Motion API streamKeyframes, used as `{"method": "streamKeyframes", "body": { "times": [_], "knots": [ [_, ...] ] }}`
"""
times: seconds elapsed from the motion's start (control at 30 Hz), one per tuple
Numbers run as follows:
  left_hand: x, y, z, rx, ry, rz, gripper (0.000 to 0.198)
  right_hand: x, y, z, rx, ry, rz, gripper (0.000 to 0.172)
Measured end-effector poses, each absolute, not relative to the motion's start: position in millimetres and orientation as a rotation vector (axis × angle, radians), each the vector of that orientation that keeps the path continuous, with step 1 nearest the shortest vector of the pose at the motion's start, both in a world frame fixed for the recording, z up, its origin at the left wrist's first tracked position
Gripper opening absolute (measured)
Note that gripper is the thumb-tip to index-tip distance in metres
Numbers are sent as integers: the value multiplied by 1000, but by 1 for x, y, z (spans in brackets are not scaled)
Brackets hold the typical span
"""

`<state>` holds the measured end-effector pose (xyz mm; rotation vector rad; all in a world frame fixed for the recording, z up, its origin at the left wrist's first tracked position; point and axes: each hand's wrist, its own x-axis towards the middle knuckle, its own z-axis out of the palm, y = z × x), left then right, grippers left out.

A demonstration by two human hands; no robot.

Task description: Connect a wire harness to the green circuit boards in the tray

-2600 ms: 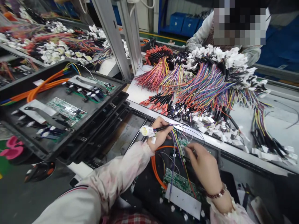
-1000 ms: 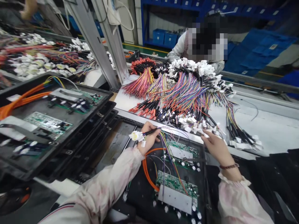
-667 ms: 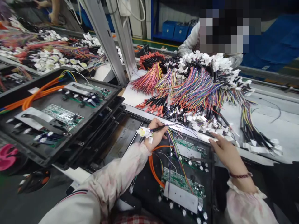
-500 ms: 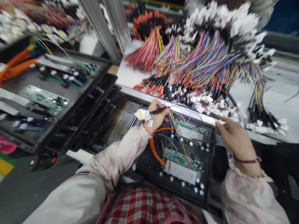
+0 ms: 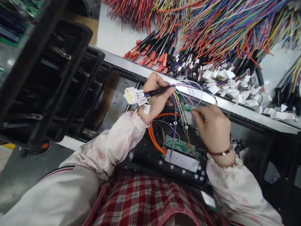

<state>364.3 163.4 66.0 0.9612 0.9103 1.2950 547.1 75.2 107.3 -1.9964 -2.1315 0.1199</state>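
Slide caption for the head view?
Left hand gripping a harness with a white connector, right hand beside its wires, circuit boards below.

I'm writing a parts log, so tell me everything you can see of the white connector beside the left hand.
The white connector is blocky and looks like plastic, with yellow showing at the end that faces left in the picture. From its opposite end, colored wires run into a black sleeve gripped by the left hand. A small white tag hangs close by. Whether the connector touches the hand is unclear, and any markings are too small to read.
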Motion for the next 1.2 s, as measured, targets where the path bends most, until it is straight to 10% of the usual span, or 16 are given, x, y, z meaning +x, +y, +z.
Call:
{"method": "streamKeyframes", "body": {
  "times": [1.2],
  "knots": [
    [362,162,66,1007,935,1255,50,526,92,116,-1828,-2091,400,22]
  ]
}}
